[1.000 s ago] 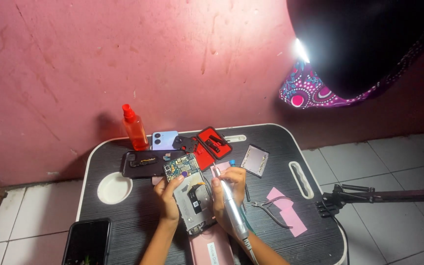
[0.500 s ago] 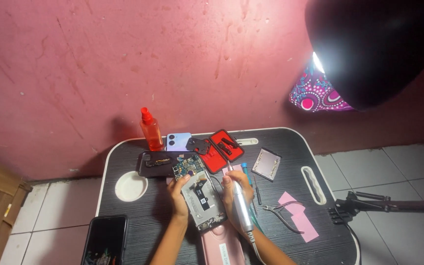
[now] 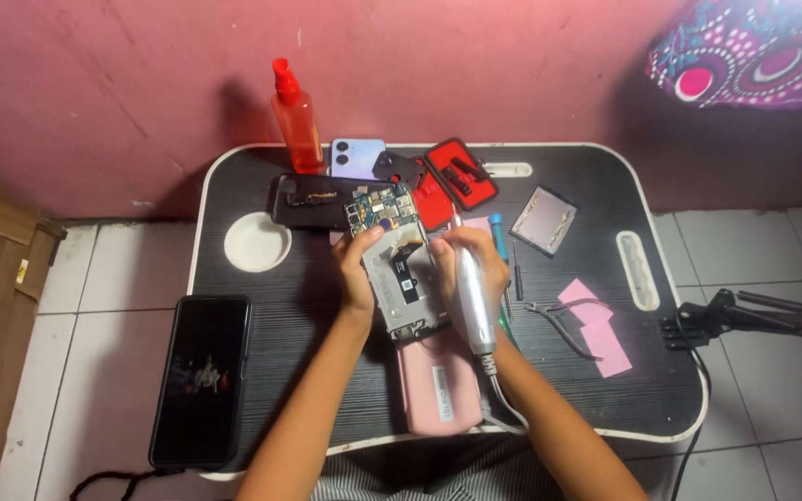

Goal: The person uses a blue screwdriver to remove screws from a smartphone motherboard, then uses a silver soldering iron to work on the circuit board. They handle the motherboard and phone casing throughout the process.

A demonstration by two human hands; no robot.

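While our left hand (image 3: pixel 356 269) steadies the opened, backless phone (image 3: pixel 399 269) mid-worktop, our right hand (image 3: pixel 461 264) grips the silver pen-shaped powered tool (image 3: pixel 472 299) at its exposed boards; disassembly looks underway, nothing reassembled.

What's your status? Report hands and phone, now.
Left hand steadies opened phone at its edge. Right hand grips silver corded tool over it. Tweezers lie apart, nothing blocking.
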